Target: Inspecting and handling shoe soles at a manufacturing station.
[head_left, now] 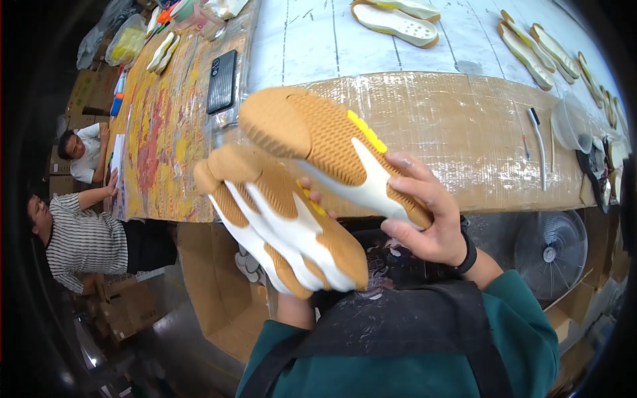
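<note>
My right hand [434, 222] grips the heel end of a tan and white shoe sole [325, 132]. Its textured tread faces up, and a yellow strip runs along one edge. Just left of and below it is a stack of several similar shoe soles [302, 232], treads also showing. My left hand [313, 195] is wrapped round this stack from behind. Only some of its fingertips appear past the far edge; the soles cover the rest. The toe of the right-hand sole is raised above the stack and slightly blurred.
A cardboard-covered bench [464, 113] lies ahead, with a black phone [222, 81], a brush [538, 149] and a clear plastic tub [570, 123]. More soles [398, 23] lie on the white surface beyond. A fan [549, 255] stands right; an open carton [199, 285] and two people are left.
</note>
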